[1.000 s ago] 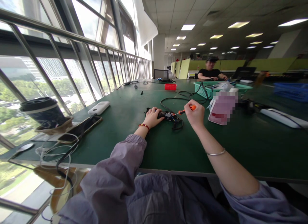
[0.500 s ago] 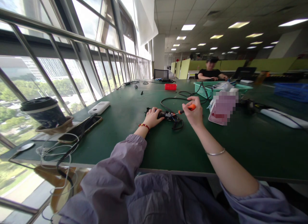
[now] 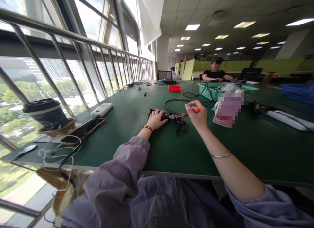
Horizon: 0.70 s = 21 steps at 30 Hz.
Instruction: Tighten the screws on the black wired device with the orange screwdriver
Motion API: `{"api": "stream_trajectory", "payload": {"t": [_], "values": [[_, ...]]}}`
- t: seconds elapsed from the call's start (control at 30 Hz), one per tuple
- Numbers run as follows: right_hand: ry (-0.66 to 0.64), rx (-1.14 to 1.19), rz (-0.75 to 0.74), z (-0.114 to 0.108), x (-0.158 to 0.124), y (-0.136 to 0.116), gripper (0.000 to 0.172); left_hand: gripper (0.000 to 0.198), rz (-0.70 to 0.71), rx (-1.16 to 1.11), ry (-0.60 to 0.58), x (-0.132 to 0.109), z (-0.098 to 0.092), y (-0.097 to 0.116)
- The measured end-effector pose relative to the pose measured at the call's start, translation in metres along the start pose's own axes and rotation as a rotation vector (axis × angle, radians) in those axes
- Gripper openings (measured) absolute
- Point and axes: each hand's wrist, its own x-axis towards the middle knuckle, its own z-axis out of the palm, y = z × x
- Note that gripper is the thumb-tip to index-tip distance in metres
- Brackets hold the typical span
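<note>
My left hand [image 3: 157, 119] is wrapped over a black device [image 3: 172, 117] with a cable, pressing it on the green table [image 3: 181, 153]. What the device is, I cannot make out. In my right hand [image 3: 199, 117] is a screwdriver [image 3: 195, 110] with an orange and black handle, gripped between bent fingers. Its thin shaft slants down to the left, and the tip meets the device's right part. A black cable loops on the table just right of the device.
Right of my hands stands a pink phone [image 3: 227, 112], before a green basket [image 3: 206, 90]. A red box [image 3: 174, 88] sits farther back. At left are a paper cup [image 3: 46, 113], a white device [image 3: 101, 109] and a dark phone [image 3: 83, 131]. A person [image 3: 216, 73] sits across the table.
My right fingers have shifted slightly on the screwdriver handle, the hand sitting a little lower. The left hand keeps its hold on the device.
</note>
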Motion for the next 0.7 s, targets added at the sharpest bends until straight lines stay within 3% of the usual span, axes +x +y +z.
{"api": "stream_trajectory", "payload": {"t": [0.07, 0.17, 0.33, 0.43, 0.6, 0.7], "values": [[-0.019, -0.032, -0.008, -0.0002, -0.0006, -0.0014, 0.03, 0.044, 0.001, 0.005, -0.002, 0.0002, 0.0002, 0.0], [-0.058, -0.003, -0.075, 0.0003, -0.0017, -0.0021, 0.018, 0.045, 0.002, 0.005, -0.006, 0.0004, 0.0001, 0.0001], [-0.026, 0.068, -0.063, 0.0015, -0.0011, -0.0001, 0.044, 0.045, 0.001, 0.004, -0.008, 0.0001, -0.0002, 0.0001], [-0.039, -0.011, -0.026, 0.0011, -0.0008, -0.0006, 0.028, 0.045, 0.0, 0.003, -0.007, 0.0002, 0.0004, -0.0002], [-0.099, 0.009, -0.106, 0.0016, -0.0023, -0.0016, 0.017, 0.046, 0.001, 0.007, -0.009, 0.0002, 0.0005, 0.0002], [-0.079, 0.062, -0.136, 0.0022, -0.0021, -0.0005, 0.04, 0.046, 0.0, 0.008, -0.01, -0.0001, -0.0002, 0.0006]]}}
